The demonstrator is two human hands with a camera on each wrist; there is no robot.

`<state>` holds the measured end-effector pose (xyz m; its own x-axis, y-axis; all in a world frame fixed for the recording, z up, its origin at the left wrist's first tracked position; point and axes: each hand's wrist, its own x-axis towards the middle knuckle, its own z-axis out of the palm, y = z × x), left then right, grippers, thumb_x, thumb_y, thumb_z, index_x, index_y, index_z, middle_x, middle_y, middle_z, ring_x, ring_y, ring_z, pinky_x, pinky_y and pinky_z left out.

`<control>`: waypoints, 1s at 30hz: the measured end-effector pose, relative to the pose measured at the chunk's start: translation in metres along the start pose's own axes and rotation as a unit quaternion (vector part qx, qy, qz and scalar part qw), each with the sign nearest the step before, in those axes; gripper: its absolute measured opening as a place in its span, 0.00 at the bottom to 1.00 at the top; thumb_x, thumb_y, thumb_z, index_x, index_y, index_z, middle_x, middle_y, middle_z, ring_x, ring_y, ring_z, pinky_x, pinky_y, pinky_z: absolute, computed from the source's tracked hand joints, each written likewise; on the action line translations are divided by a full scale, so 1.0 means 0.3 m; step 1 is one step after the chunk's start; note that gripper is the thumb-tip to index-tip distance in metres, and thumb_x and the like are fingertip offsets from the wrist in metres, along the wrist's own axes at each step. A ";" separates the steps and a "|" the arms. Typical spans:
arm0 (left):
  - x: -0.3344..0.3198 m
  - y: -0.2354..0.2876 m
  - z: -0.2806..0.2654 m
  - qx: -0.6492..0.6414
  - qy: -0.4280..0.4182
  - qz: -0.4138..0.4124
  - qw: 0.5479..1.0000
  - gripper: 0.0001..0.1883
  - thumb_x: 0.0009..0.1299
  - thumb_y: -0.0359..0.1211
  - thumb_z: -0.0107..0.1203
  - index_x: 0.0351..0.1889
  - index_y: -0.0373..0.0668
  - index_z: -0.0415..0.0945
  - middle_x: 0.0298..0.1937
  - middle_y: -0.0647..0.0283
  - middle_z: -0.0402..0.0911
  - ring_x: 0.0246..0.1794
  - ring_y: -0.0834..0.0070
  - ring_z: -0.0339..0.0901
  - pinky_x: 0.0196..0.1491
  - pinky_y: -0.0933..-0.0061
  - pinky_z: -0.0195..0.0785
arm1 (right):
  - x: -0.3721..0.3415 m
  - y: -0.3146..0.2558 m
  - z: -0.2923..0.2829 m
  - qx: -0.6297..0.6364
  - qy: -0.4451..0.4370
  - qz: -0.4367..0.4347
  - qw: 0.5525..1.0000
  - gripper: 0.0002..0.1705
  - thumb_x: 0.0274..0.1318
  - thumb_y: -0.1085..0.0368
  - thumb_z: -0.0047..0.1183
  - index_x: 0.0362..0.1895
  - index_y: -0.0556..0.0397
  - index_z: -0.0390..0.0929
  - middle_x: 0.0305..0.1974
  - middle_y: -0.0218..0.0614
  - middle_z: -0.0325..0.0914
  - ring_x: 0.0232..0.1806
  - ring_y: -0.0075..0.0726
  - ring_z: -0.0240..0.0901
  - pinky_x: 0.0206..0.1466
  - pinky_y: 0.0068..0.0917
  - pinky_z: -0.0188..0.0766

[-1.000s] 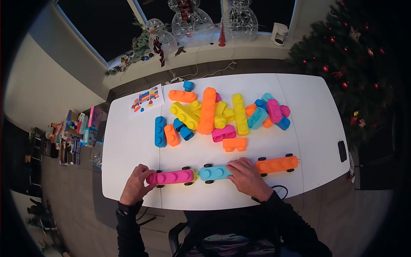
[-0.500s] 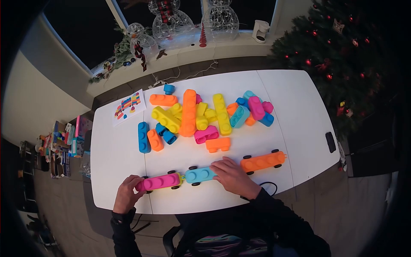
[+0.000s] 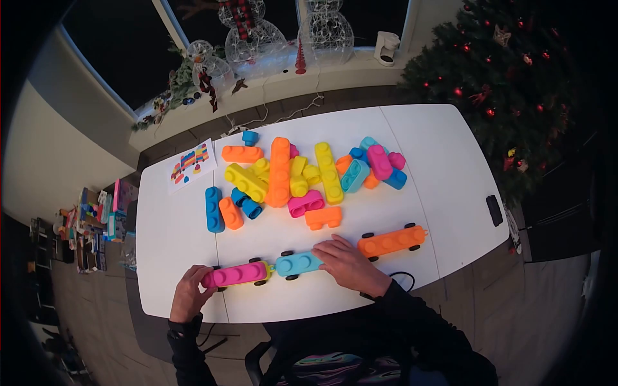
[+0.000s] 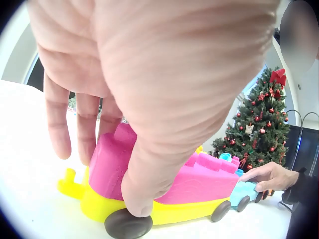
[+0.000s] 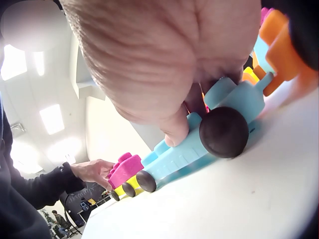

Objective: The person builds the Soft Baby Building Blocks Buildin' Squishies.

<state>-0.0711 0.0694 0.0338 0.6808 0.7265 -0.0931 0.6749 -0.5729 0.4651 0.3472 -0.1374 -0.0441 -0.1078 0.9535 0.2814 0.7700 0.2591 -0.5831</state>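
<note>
Three toy train cars stand hooked in a row along the table's near side. At the left is a yellow wheeled base with a long pink block on top. My left hand grips this car's left end, thumb on the near side by a black wheel. The light blue wheeled car is in the middle, no block on it. My right hand holds its right end, thumb on the side and fingers across the far side. At the right is the orange wheeled car.
Loose blocks lie heaped along the table's middle, among them a long orange block, a yellow block and a blue block. A picture sheet lies back left. A black phone-like object sits near the right edge.
The head view has shifted, so the table appears further left. Both hands keep their hold on the pink-topped car and the light blue car, with little visible movement.
</note>
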 end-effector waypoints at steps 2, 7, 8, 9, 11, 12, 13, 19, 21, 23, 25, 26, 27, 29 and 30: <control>-0.005 0.005 0.000 0.008 0.007 0.013 1.000 0.36 0.59 0.23 0.84 0.68 0.37 0.85 0.61 0.53 0.90 0.53 0.54 0.90 0.57 0.57 0.86 | 0.006 -0.021 -0.033 -0.016 0.004 0.003 1.000 0.27 0.72 0.64 0.71 0.70 0.60 0.83 0.69 0.45 0.83 0.75 0.54 0.77 0.88 0.56 0.65; -0.051 0.078 -0.022 0.032 0.055 -0.008 0.998 0.45 0.61 0.34 0.87 0.78 0.39 0.79 0.72 0.47 0.85 0.68 0.44 0.86 0.68 0.48 0.85 | -0.006 -0.033 -0.153 -0.061 0.031 0.009 0.998 0.26 0.72 0.64 0.72 0.68 0.60 0.84 0.65 0.45 0.85 0.71 0.52 0.80 0.81 0.50 0.74; -0.052 0.086 -0.020 0.030 0.056 -0.008 0.998 0.45 0.61 0.34 0.87 0.78 0.39 0.79 0.72 0.47 0.85 0.68 0.44 0.86 0.68 0.48 0.85 | -0.002 -0.034 -0.183 -0.071 0.033 0.020 0.997 0.25 0.71 0.63 0.72 0.67 0.59 0.85 0.63 0.44 0.86 0.69 0.51 0.82 0.77 0.48 0.79; -0.054 0.092 -0.018 0.023 0.085 0.000 0.996 0.43 0.63 0.35 0.86 0.76 0.38 0.80 0.71 0.47 0.85 0.67 0.43 0.87 0.67 0.48 0.85 | 0.008 -0.035 -0.213 -0.073 0.032 0.019 0.997 0.25 0.71 0.63 0.72 0.67 0.59 0.85 0.63 0.44 0.86 0.69 0.51 0.82 0.77 0.48 0.79; -0.061 0.118 -0.012 0.016 0.116 0.005 0.993 0.41 0.64 0.36 0.86 0.75 0.38 0.82 0.70 0.46 0.86 0.66 0.43 0.87 0.67 0.47 0.85 | 0.044 -0.040 -0.273 -0.094 0.052 0.018 0.994 0.21 0.71 0.64 0.72 0.63 0.59 0.86 0.56 0.42 0.89 0.60 0.49 0.87 0.64 0.43 0.86; -0.057 0.143 -0.004 0.001 0.140 -0.010 0.990 0.36 0.67 0.36 0.85 0.72 0.37 0.84 0.68 0.45 0.87 0.64 0.43 0.88 0.65 0.48 0.85 | 0.074 -0.055 -0.303 -0.094 0.051 0.017 0.994 0.21 0.71 0.64 0.72 0.63 0.59 0.86 0.56 0.42 0.89 0.60 0.49 0.87 0.64 0.43 0.86; -0.052 0.164 0.004 -0.014 0.163 -0.022 0.986 0.31 0.70 0.36 0.83 0.69 0.36 0.86 0.66 0.45 0.88 0.63 0.44 0.89 0.64 0.49 0.85 | 0.114 -0.076 -0.331 -0.095 0.059 0.031 0.993 0.19 0.72 0.64 0.71 0.61 0.59 0.85 0.54 0.41 0.89 0.56 0.49 0.88 0.59 0.43 0.87; 0.003 0.222 0.097 -0.112 0.196 -0.043 0.973 0.20 0.77 0.33 0.77 0.62 0.34 0.89 0.62 0.45 0.90 0.56 0.49 0.91 0.57 0.53 0.87 | 0.412 -0.108 -0.338 -0.133 0.061 0.048 0.988 0.18 0.75 0.60 0.69 0.59 0.60 0.86 0.50 0.47 0.88 0.49 0.53 0.88 0.52 0.45 0.87; 0.018 0.240 0.118 -0.102 0.205 -0.015 0.973 0.18 0.77 0.33 0.76 0.62 0.34 0.89 0.61 0.45 0.90 0.55 0.48 0.91 0.57 0.53 0.87 | 0.501 -0.080 -0.261 -0.147 0.008 0.088 0.985 0.20 0.76 0.58 0.69 0.59 0.60 0.88 0.52 0.50 0.88 0.50 0.56 0.87 0.53 0.47 0.88; 0.024 0.250 0.141 -0.103 0.203 -0.010 0.974 0.18 0.77 0.33 0.76 0.61 0.35 0.90 0.60 0.45 0.90 0.55 0.47 0.91 0.57 0.53 0.87 | 0.579 -0.032 -0.159 -0.167 0.048 0.112 0.978 0.27 0.75 0.49 0.70 0.55 0.65 0.88 0.51 0.53 0.87 0.52 0.59 0.85 0.55 0.53 0.85; 0.024 0.253 0.164 -0.089 0.211 -0.002 0.973 0.18 0.77 0.33 0.77 0.60 0.36 0.90 0.59 0.46 0.91 0.55 0.45 0.90 0.59 0.52 0.86 | 0.646 0.002 -0.087 -0.198 0.052 0.132 0.970 0.32 0.74 0.44 0.70 0.53 0.66 0.89 0.52 0.55 0.86 0.55 0.60 0.85 0.57 0.54 0.84; 0.021 0.252 0.171 -0.088 0.214 -0.004 0.973 0.18 0.77 0.33 0.77 0.60 0.36 0.90 0.59 0.46 0.91 0.55 0.45 0.90 0.59 0.52 0.86 | 0.675 0.012 -0.059 -0.228 0.055 0.153 0.960 0.36 0.73 0.38 0.70 0.51 0.67 0.90 0.54 0.56 0.86 0.58 0.61 0.84 0.58 0.56 0.83; 0.017 0.252 0.176 -0.087 0.210 -0.002 0.974 0.18 0.76 0.34 0.77 0.60 0.36 0.90 0.59 0.47 0.91 0.55 0.46 0.89 0.59 0.52 0.86 | 0.701 0.023 -0.034 -0.228 0.055 0.150 0.960 0.36 0.73 0.38 0.70 0.51 0.67 0.90 0.54 0.56 0.86 0.58 0.61 0.84 0.58 0.56 0.83; 0.006 0.256 0.177 -0.070 0.200 0.002 0.977 0.19 0.75 0.32 0.78 0.61 0.37 0.90 0.60 0.48 0.91 0.60 0.48 0.88 0.59 0.54 0.87 | 0.741 0.032 -0.007 -0.236 0.039 0.232 0.943 0.39 0.72 0.34 0.69 0.49 0.66 0.91 0.57 0.56 0.85 0.63 0.59 0.82 0.62 0.57 0.80; 0.004 0.254 0.180 -0.071 0.203 0.002 0.977 0.19 0.75 0.32 0.78 0.61 0.37 0.90 0.60 0.48 0.91 0.60 0.48 0.88 0.59 0.54 0.87 | 0.752 0.039 0.003 -0.238 0.039 0.229 0.943 0.39 0.72 0.34 0.69 0.49 0.66 0.91 0.57 0.56 0.85 0.63 0.59 0.82 0.62 0.57 0.80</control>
<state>-0.0034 0.0061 0.0215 0.4959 0.8310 0.2518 0.6068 -0.5391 0.5841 0.3312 0.0810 0.0120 0.3378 0.9293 0.1494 0.9212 -0.2939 -0.2550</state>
